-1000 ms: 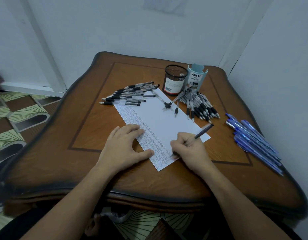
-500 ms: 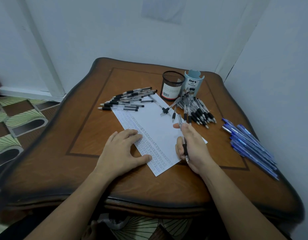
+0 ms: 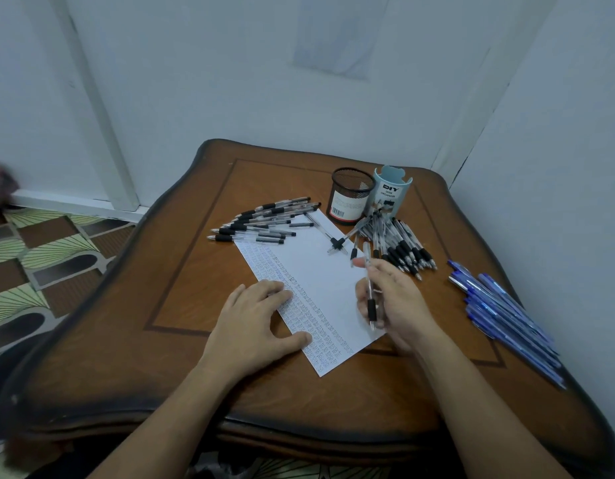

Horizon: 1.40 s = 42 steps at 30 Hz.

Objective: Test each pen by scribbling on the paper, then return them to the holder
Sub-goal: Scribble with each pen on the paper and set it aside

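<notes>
White paper point(image 3: 320, 281) lies slantwise on the wooden table point(image 3: 181, 271) in the head view, its left strip filled with rows of small scribbles and the right part bare, so testing looks well underway but far from over. The left hand point(image 3: 254, 319) lies flat, fingers straight, pressing the sheet's 8 o'clock edge. The right hand point(image 3: 396, 302), at the sheet's 4 o'clock edge, pinches a black-grip pen point(image 3: 370, 299) between thumb and curled fingers, its tip pointing back at the person and clear of the page.

From the paper, a fanned row of black pens point(image 3: 261, 224) lies at 11 o'clock, a second heap point(image 3: 399, 243) at 2 o'clock and blue pens point(image 3: 503, 316) at 3 o'clock. The mesh holder point(image 3: 351, 197) and the pale DIY organiser point(image 3: 390, 191) stand at 1 o'clock; the mesh one looks empty, so returning the pens seems wholly undone.

A second ago this pen sat in a writing grip with its tip on the sheet's near edge. It has since been lifted and swung lengthwise, probably done with. The left hand has not shifted.
</notes>
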### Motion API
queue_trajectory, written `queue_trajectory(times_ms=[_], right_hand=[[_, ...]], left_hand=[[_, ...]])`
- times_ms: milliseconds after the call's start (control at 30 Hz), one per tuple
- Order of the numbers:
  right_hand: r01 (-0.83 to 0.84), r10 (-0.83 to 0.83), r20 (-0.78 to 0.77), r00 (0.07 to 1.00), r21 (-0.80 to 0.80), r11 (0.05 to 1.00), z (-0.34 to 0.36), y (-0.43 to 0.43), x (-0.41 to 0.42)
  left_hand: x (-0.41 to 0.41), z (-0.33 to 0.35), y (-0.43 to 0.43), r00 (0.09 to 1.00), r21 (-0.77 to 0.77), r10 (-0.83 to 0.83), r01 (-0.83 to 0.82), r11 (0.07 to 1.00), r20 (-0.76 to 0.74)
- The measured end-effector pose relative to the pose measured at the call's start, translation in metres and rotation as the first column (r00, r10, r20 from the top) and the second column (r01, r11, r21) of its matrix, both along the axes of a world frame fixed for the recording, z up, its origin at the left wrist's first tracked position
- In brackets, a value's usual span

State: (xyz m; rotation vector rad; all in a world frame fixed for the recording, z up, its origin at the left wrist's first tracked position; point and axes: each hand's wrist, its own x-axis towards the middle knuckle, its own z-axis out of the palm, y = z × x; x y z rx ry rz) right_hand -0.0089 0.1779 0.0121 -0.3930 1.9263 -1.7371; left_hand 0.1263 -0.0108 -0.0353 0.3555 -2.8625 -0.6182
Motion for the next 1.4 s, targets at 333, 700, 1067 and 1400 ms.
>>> queue_trajectory(times_ms=[333, 700, 1067, 1400], right_hand=[[0.308, 0.155, -0.606, 0.78, 0.588, 0.748, 0.031, -0.024, -0.094], [0.41, 0.105, -0.621, 0.777, 0.625, 0.664, -0.005, -0.05, -0.082], [0.064, 0.398, -0.672, 0.624, 0.552, 0.831, -0.002, -0.103, -0.068], [0.008, 0.571, -0.626, 0.531, 0.678, 0.735, -0.014, -0.159, -0.049]], left_hand=[[0.001, 0.0, 0.0, 1.0, -0.01, 0.004, -0.004, 1.0, 0.007], [0.001, 0.001, 0.001, 1.0, 0.003, 0.009, -0.009, 1.0, -0.001], [0.002, 0.002, 0.001, 1.0, 0.011, 0.003, -0.003, 1.0, -0.022], [0.002, 0.0, -0.001, 0.999, -0.003, -0.013, 0.013, 1.0, -0.033]])
